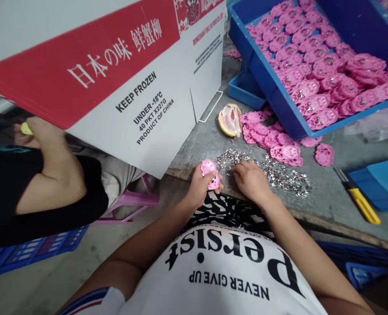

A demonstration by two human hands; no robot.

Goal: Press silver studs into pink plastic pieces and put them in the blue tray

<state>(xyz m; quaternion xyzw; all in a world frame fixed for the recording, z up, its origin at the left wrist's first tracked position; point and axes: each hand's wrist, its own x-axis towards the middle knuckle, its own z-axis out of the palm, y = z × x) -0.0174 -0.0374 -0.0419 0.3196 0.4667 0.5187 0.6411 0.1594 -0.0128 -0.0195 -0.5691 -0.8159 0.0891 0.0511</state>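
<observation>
My left hand [198,186] is closed round a pink plastic piece [209,171] with cut-out patterns, its thumb lying across the front. My right hand [251,180] rests at the near edge of a spread of small shiny metal bits [285,177]. Its fingers are bent down and drawn together; whatever is between the fingertips is hidden. Just beyond the metal bits lies a loose heap of similar pink pieces [267,136]. One single pink piece [324,155] sits apart to the right.
A large blue crate [272,83] full of pink pieces stands at the back right, beside a small blue tray [246,91]. Half a pomelo-like fruit [229,120], a yellow-handled tool [364,205] and a blue scoop-like container [382,183] lie around. A cardboard box [177,118] screens off another person's arm [56,162].
</observation>
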